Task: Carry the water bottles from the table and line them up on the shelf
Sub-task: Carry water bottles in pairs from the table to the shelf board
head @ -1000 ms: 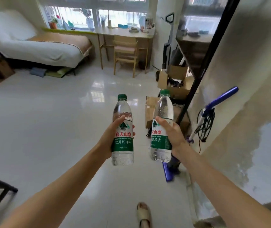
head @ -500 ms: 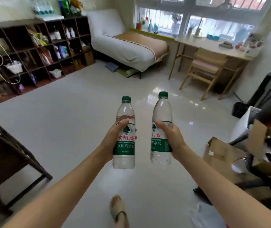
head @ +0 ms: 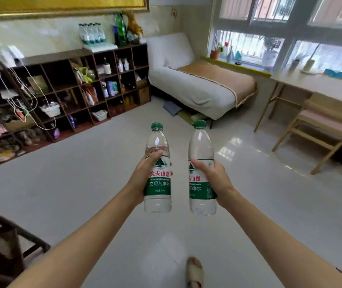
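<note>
Bottles: two clear plastic water bottles with green caps and green-and-red labels, both upright, held side by side but apart, out in front over the floor.
Handling: they look full, so fairly weighty for their size; thin plastic walls likely give under a hard squeeze, and the smooth label could slip. I judge the labelled mid-body the best place to take hold.
Left hand [head: 143, 179]: fingers curled round the left bottle [head: 157, 169] at its label, thumb across the front just below the shoulder; clamped on it.
Right hand [head: 215, 179]: fingers wrapped round the right bottle [head: 201, 167] from its right side, thumb on the label's upper edge; clamped on it.
Beyond the fingers: bare pale floor [head: 83, 173], then the dark cubby shelf [head: 66, 86] well ahead and to the left.
Shelf top: a row of similar bottles [head: 91, 34] already stands there, far from both hands.
Stage: carrying, nothing set down yet.
</note>
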Demonstrator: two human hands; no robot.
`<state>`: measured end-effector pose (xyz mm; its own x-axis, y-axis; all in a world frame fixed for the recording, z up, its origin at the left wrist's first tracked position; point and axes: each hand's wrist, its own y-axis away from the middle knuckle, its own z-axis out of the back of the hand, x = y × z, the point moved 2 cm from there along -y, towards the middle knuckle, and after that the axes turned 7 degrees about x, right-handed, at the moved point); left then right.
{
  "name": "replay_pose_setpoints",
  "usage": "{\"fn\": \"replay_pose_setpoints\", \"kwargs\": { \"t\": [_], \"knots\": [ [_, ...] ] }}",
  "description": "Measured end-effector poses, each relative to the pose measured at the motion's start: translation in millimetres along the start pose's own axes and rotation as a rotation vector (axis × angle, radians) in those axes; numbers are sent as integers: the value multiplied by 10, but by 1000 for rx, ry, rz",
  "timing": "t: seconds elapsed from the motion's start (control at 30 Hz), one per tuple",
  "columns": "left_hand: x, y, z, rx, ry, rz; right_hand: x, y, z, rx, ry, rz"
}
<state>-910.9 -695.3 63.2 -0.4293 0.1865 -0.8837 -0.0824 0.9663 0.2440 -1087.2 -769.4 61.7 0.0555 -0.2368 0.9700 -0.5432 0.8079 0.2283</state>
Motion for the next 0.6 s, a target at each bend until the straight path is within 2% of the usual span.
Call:
{"fn": "replay_pose_setpoints", "kwargs": {
  "t": [0.33,0.6],
  "knots": [
    [-1281,-2499,898,-210,63,-114,910,-3255,91,131,37,-8],
    [-2210,-3968,2103,-345,108,-161,1512,-5538,-520,242,56,-3]
  ]
}}
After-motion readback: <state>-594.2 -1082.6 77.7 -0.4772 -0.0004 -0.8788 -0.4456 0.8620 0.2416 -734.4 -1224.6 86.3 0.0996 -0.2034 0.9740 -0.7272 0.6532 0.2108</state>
